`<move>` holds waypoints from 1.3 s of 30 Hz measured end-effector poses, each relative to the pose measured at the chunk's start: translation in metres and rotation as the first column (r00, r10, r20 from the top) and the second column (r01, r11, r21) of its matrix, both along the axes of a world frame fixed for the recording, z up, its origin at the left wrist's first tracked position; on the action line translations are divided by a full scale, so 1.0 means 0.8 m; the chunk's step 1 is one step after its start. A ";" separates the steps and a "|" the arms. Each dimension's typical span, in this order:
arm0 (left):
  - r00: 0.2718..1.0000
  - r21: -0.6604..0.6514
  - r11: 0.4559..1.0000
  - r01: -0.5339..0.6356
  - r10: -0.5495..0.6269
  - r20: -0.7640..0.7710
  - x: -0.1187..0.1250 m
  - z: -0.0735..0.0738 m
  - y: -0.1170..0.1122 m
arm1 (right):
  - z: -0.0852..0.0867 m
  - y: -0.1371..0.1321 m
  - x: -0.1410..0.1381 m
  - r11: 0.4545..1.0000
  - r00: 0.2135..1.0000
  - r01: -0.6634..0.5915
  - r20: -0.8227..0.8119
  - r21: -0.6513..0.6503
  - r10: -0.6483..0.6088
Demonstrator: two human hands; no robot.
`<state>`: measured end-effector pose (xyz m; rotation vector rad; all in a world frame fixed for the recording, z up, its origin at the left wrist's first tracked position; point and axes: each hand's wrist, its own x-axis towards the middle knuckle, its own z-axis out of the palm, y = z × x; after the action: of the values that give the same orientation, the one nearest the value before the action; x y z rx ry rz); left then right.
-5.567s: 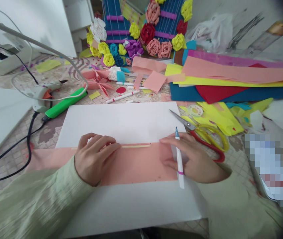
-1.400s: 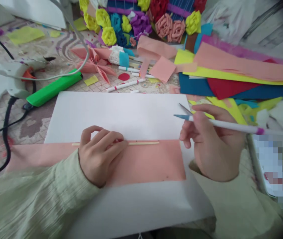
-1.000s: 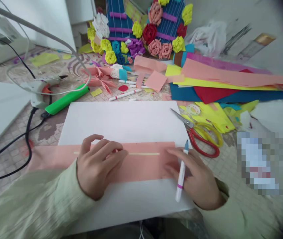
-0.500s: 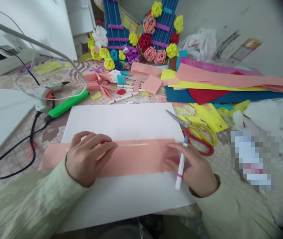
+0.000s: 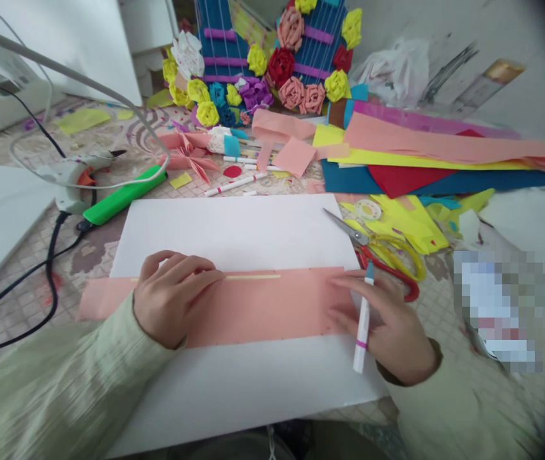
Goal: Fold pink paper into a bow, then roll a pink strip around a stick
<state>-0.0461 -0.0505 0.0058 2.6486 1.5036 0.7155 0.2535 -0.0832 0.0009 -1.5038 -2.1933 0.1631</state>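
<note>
A long pink paper strip lies across a white sheet in front of me. A thin pale wooden stick rests along the strip's far edge. My left hand lies on the strip with its fingers curled down over the stick's left part. My right hand presses the strip's right end with the fingertips while gripping a white pen with a blue tip.
Red and yellow scissors lie just right of the sheet. A green marker, a glue gun and black cables sit at the left. Coloured paper sheets, pens and paper roses crowd the back.
My right hand came down from the air with the pen onto the strip's right end. The strip and stick have shifted slightly on the sheet.
</note>
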 end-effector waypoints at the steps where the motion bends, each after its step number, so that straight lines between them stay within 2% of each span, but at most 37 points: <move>1: 1.000 -0.007 1.000 -0.002 0.002 -0.005 -0.001 0.000 0.000 | 0.000 0.001 0.001 1.000 1.000 0.001 0.002 -0.003 -0.001; 10: 1.000 -0.024 1.000 -0.010 0.010 -0.027 -0.010 -0.006 0.004 | -0.003 0.001 0.001 0.994 0.988 0.014 -0.150 -0.112 -0.031; 28: 1.000 0.002 1.000 -0.001 0.001 0.006 -0.004 -0.009 0.005 | -0.003 -0.001 0.000 0.993 0.982 0.028 -0.185 -0.111 -0.048; 32: 1.000 0.009 1.000 0.000 0.000 0.005 -0.003 -0.009 0.005 | -0.003 -0.002 0.001 0.987 0.978 0.050 -0.195 -0.153 -0.080; 35: 1.000 0.023 1.000 -0.010 0.009 0.011 -0.002 -0.009 0.005 | 0.004 -0.002 0.003 0.984 0.957 0.092 -0.259 -0.154 -0.130; 39: 1.000 0.058 0.998 0.005 -0.006 0.005 -0.001 -0.010 0.006 | 0.025 0.004 0.008 0.986 0.949 0.150 -0.272 -0.066 -0.163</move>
<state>-0.0473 -0.0458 -0.0025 2.6894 1.4965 0.7766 0.2602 -0.0797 0.0211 -1.5677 -1.8544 0.3497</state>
